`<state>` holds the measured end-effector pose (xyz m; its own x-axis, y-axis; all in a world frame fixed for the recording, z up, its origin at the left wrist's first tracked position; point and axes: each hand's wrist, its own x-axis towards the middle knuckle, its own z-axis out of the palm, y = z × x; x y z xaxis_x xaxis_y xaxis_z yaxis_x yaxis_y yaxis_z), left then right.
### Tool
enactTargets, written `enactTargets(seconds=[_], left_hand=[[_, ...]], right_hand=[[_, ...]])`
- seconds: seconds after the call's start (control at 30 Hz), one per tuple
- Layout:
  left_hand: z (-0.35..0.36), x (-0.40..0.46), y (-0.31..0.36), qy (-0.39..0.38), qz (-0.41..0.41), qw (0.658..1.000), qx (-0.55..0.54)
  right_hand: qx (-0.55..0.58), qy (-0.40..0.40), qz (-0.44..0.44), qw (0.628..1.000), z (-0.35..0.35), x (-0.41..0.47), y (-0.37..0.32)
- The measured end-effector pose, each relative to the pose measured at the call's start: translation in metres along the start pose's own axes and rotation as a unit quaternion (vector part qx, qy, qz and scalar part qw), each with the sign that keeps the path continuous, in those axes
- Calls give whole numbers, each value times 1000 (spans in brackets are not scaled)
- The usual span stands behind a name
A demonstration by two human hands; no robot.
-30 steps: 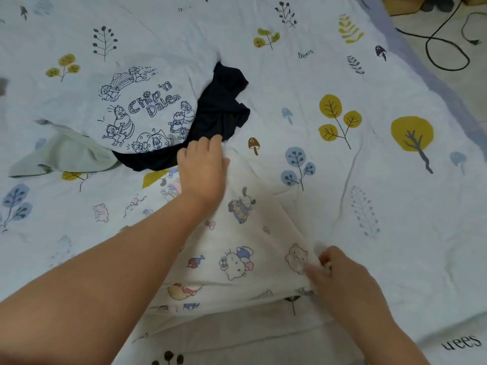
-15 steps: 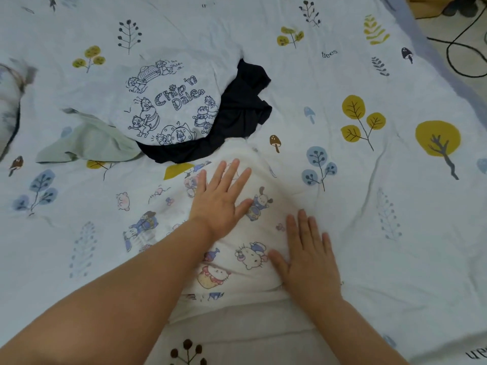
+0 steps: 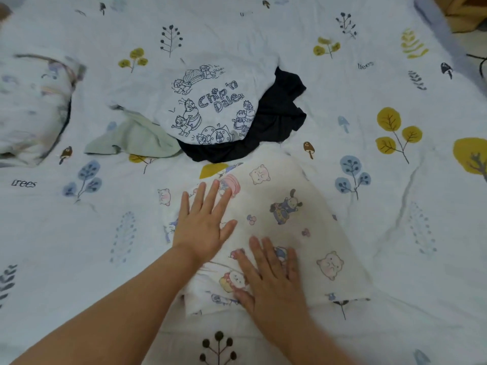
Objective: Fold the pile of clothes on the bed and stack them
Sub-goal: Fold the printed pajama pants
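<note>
Head view only. Cartoon cloth [image 3: 284, 206] lies flat on the bed [image 3: 421, 233], centre-near, already folded over at least once by the look of the doubled near edge. Left hand [image 3: 203, 227] flat on its left part, fingers spread straight, pressing. Right hand [image 3: 271, 275] flat on the near edge, fingers straight and close together, pressing too. Neither hand grips anything.

Handling, as I judge it: thin, light, soft cotton-type fabric, no stiffness, no fragility. It will wrinkle and slide on the sheet if dragged, so smooth outward from the middle, then take it by corners or the folded edge with a pinch. One palm as anchor while the other lifts should keep the fold square.

Rest of the pile sits just beyond the cloth: white tee [image 3: 210, 101] with Chip 'n Dale print on top, dark garment [image 3: 274, 119] under it and sticking out to the right, green piece [image 3: 137, 138] to the left, partly under the tee. Dark garment's near edge is touching or almost touching the cloth's far edge; cannot tell which. It could get caught if the next fold goes away from the person.

Pillow [image 3: 31, 106] at far left, blurred, well apart. Cable [image 3: 478, 65] at the right edge, off the bed. No finished stack visible in this view.
</note>
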<state>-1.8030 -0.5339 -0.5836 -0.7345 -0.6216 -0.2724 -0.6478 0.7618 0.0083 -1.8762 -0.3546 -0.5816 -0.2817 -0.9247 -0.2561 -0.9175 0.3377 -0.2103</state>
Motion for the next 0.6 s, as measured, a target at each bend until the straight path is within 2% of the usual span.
enactTargets(seconds=[0.07, 0.13, 0.2, 0.23, 0.3, 0.37, 0.43, 0.6], left_hand=[[-2, -3, -1, 7, 6, 1000, -18], [-11, -11, -4, 47, -9, 996, -71], [-24, -23, -5, 130, -83, 979, -132], [-29, -28, -7, 158, -140, 963, -166], [-38, -37, -14, 135, -276, 920, -243], [-39, -39, -24, 57, -382, 851, -356], [-39, -40, -30, 19, -418, 770, -483], [-43, -49, -33, -53, -415, 683, -599]], right_hand=[[32, 25, -11, 999, -9, -1, -1], [85, 109, 7, 990, -26, 1, 10], [147, 197, 85, 966, -49, 9, 34], [166, 201, 138, 956, -61, 13, 47], [212, 142, 245, 935, -85, 21, 65], [276, 71, 315, 905, -99, 31, 72], [303, 17, 335, 892, -104, 40, 75], [309, -43, 339, 887, -114, 52, 85]])
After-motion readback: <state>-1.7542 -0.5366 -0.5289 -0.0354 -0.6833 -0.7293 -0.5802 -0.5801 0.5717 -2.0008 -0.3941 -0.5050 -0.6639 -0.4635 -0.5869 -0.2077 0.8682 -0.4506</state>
